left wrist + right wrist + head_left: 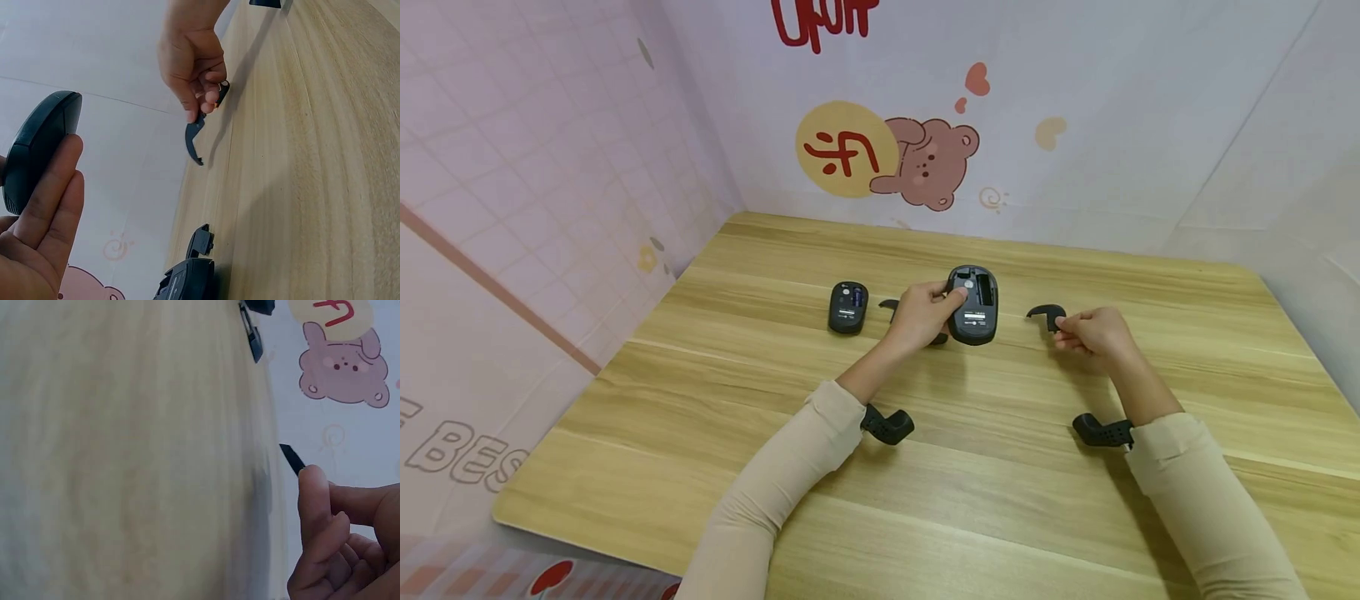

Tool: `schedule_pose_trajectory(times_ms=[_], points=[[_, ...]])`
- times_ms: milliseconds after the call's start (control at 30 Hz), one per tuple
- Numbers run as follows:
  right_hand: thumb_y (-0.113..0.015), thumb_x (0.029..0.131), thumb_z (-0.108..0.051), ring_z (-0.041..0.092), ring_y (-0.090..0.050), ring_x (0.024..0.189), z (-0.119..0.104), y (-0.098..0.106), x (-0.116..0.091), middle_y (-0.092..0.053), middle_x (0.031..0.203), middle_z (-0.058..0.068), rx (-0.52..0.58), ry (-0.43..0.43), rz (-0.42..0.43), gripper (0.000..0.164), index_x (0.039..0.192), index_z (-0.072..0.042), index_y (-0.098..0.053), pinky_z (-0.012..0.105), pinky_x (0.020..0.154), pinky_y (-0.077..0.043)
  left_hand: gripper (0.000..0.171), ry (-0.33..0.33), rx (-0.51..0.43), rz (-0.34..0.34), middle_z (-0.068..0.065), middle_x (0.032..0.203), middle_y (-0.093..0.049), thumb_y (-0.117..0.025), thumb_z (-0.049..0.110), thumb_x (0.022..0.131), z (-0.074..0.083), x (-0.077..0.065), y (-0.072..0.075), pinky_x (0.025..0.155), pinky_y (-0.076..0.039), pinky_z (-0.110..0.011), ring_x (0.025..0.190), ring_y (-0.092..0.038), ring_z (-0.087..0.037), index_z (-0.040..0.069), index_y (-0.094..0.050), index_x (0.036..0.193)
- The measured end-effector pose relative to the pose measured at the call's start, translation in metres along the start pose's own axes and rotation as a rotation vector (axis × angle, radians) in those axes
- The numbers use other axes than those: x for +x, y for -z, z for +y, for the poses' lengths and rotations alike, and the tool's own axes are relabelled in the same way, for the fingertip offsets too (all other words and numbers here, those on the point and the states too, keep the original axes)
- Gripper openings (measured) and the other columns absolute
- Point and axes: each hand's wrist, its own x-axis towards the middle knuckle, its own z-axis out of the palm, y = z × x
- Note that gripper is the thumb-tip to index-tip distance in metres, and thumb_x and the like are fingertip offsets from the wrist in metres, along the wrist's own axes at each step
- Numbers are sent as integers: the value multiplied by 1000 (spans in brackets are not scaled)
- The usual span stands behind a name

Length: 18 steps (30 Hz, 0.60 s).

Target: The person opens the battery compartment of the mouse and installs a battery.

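My left hand [917, 317] holds a black computer mouse [976, 329] above the table, its underside towards the head camera and its battery slot uncovered. Thumb on the underside, fingers behind: that is how the mouse is gripped. To the right, my right hand [1093, 331] pinches a curved black battery cover [1043, 311] between thumb and fingertips. In the left wrist view, a small dark piece with a shiny end [222, 91] also shows by the right fingers; its kind is unclear. A second mouse [847, 321] lies bottom-up on the table, a blue battery [857, 297] in its slot.
Another curved black cover [887, 305] lies beside the second mouse, partly behind my left hand. A dark piece [938, 339] shows below that hand, mostly hidden. Black wrist-camera mounts [891, 427] project from both wrists. The wooden table [970, 500] meets a printed wall cloth [1120, 183] behind.
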Motion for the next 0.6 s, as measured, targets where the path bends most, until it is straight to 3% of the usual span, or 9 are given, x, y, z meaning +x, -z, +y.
schedule_pose_trajectory(times_ms=[267, 500, 600], points=[[-56, 96, -14, 9, -67, 58, 8, 5, 5, -68, 62, -1, 24, -85, -34, 31, 109, 14, -58, 19, 45, -47, 35, 11, -27, 0, -13, 89, -71, -56, 21, 96, 0, 0, -1, 66, -56, -37, 63, -68, -16, 0, -61, 123], [-57, 95, -12, 10, -67, 57, 11, 8, 7, -67, 61, 0, 14, -119, -35, 26, 104, 13, -60, 21, 51, -52, 35, 10, 0, 7, -12, 88, -71, -56, 22, 96, 1, -1, -1, 60, -55, -28, 61, -66, -15, 0, -61, 122], [-57, 95, -10, 10, -67, 57, 12, 9, 9, -67, 61, 0, 31, -123, -46, 23, 101, 12, -61, 22, 53, -53, 35, 13, -4, 9, -12, 88, -71, -56, 22, 96, 2, -1, -2, 62, -56, -31, 61, -66, -15, 0, -61, 123]])
